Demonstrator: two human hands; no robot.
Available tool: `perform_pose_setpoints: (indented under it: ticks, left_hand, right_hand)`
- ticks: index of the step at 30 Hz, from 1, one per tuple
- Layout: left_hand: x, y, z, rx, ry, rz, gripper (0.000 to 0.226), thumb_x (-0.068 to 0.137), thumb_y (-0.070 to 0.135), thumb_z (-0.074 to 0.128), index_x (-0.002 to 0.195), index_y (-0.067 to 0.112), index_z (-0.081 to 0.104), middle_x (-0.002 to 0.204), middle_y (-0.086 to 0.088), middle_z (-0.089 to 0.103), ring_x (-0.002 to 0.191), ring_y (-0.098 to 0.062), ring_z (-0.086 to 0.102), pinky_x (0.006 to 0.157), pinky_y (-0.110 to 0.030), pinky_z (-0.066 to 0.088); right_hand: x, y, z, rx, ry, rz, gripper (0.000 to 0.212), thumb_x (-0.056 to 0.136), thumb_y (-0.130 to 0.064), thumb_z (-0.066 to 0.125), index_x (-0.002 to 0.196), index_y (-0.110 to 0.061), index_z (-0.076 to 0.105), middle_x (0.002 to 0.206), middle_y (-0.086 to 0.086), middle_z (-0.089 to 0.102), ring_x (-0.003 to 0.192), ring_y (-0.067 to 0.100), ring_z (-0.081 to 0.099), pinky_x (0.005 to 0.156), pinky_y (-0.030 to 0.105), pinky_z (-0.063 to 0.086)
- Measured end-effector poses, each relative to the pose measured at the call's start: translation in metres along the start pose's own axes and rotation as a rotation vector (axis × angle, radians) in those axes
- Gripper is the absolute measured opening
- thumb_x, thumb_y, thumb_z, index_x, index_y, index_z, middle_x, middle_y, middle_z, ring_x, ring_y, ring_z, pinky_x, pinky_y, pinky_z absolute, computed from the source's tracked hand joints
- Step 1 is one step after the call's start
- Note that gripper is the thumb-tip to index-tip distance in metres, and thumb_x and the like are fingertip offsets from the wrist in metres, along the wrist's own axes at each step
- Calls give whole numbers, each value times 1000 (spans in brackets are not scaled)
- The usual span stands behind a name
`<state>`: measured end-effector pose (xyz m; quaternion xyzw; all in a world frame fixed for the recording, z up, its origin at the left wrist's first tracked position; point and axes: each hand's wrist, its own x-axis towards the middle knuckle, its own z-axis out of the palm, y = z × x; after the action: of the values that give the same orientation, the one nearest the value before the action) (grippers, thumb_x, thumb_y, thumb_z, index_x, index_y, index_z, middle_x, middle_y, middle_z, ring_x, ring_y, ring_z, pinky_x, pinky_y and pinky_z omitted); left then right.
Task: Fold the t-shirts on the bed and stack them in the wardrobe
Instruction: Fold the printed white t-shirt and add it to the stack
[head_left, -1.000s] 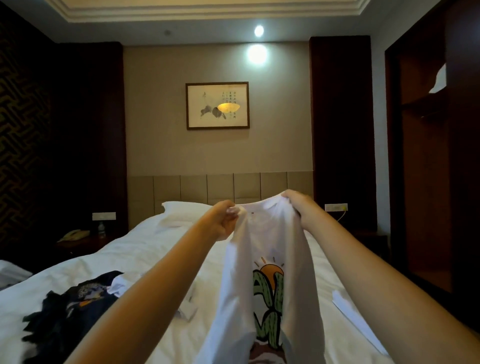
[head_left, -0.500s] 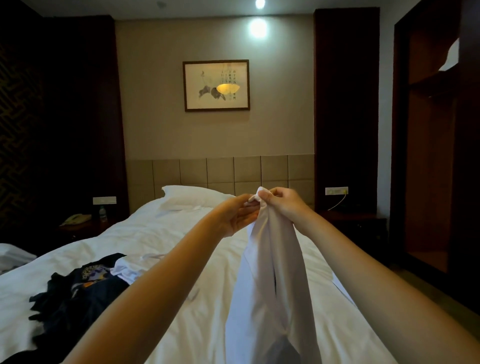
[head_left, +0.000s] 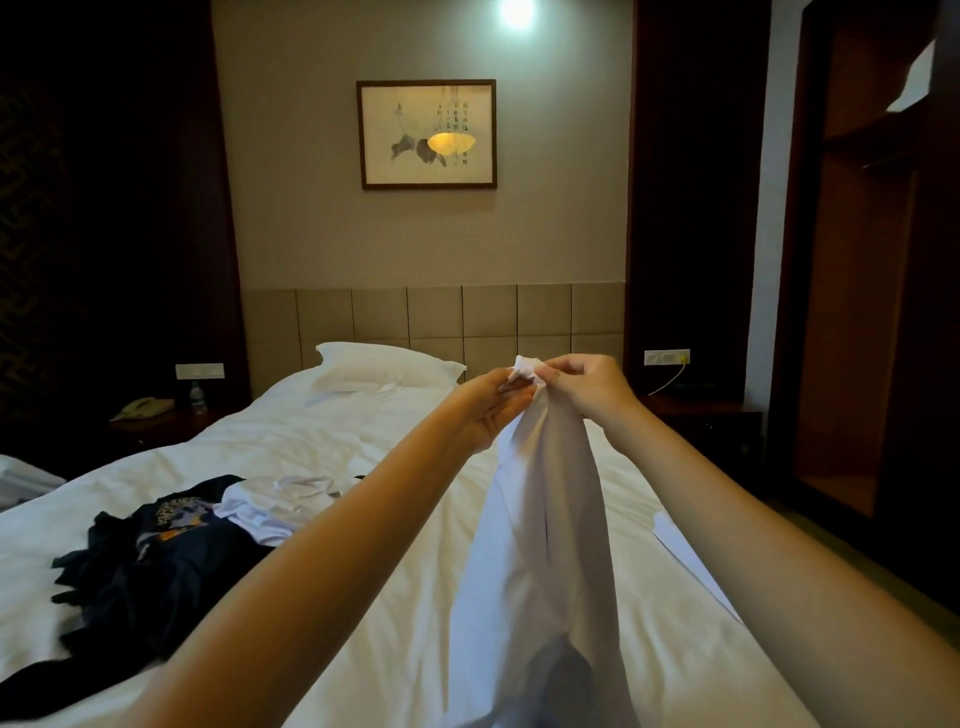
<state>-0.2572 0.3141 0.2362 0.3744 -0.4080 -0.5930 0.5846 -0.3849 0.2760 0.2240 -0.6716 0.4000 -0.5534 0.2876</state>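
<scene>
A white t-shirt (head_left: 540, 545) hangs folded lengthwise over the bed (head_left: 363, 457), held up by its top edge. My right hand (head_left: 587, 387) pinches that bunched top edge. My left hand (head_left: 491, 410) meets it from the left, fingertips pinching the same corner. The shirt's print is turned inward and barely shows near the bottom. A dark navy t-shirt (head_left: 140, 566) with a print lies crumpled on the bed's left side. Another white t-shirt (head_left: 275, 506) lies crumpled just beyond it. The dark wooden wardrobe (head_left: 862, 312) stands open at the right.
A white pillow (head_left: 379, 366) lies at the padded headboard. A bedside table at the left holds a telephone (head_left: 140, 408) and a small bottle (head_left: 195, 396). A second bedside table (head_left: 701, 415) stands right of the bed. A white sheet of paper (head_left: 675, 540) lies by the bed's right edge.
My hands came together, bringing the shirt's two top corners into one bunch, so the cactus print folded inward. The camera view tilted slightly downward.
</scene>
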Motion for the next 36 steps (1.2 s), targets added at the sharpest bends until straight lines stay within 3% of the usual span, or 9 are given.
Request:
perform_pose_setpoints:
  ticks: [6,10,13,17,22,27,29,32,36]
  left_hand:
    - [3,-4,1,-56,8,-22,25,97,8,48,75,1,58,48,-5,63,41,-7,62,46,-15,52]
    - [3,-3,1,-51,-8,-47,26,96,8,48,74,1,59,47,-6,63,40,-9,62,46,-15,52]
    - [5,-3,2,-35,-4,-38,25,96,10,50,74,2,58,44,-4,61,38,-6,60,45,-14,51]
    - [7,-6,-1,44,-6,23,25,99,14,46,80,2,58,58,-4,66,51,-7,64,50,-13,52]
    - [11,-7,-6,545,129,292,35,96,37,48,112,6,52,107,-11,61,82,-15,58,61,-21,47]
    - [17,-9,-15,1091,42,556,81,76,56,64,140,14,36,138,-5,46,126,-20,42,99,-33,37]
    - [21,-11,-16,1157,26,612,61,83,49,64,130,12,49,130,-8,54,121,-23,48,94,-34,39]
    - [26,-11,-15,1115,3,689,35,85,43,64,92,9,62,90,-6,62,88,-22,56,71,-31,39]
    - [28,-10,-13,1101,8,740,29,86,36,65,85,7,61,78,7,56,76,-6,49,94,-42,36]
  right_hand:
    - [-1,2,0,-182,24,-115,10,92,-19,60,84,-13,64,79,-2,62,78,11,53,64,17,39]
    - [-5,3,-1,-155,11,-143,17,91,-24,60,75,-19,60,73,-9,60,75,9,55,65,19,40]
    - [-10,5,1,-161,13,-209,11,88,-28,66,83,-19,60,78,-8,65,74,1,58,65,14,43]
    - [-10,11,6,-210,97,-278,12,91,-28,62,87,-17,60,85,-1,68,77,8,60,66,15,44]
    - [-8,18,9,-89,96,-189,13,92,-24,60,92,-11,61,86,-1,63,80,12,57,66,13,44]
    - [-10,18,4,113,25,-104,12,92,-19,60,80,-21,60,79,-7,62,76,7,57,68,17,45]
    - [-11,17,2,112,-11,-124,13,93,-19,59,82,-25,59,82,-7,63,79,7,58,69,15,45]
    - [-11,16,-2,106,-26,-143,9,94,-21,57,86,-24,60,84,-7,64,81,5,59,72,14,47]
    - [-9,17,-8,78,-48,-140,3,93,-16,58,91,-17,60,87,-4,63,84,8,58,75,14,47]
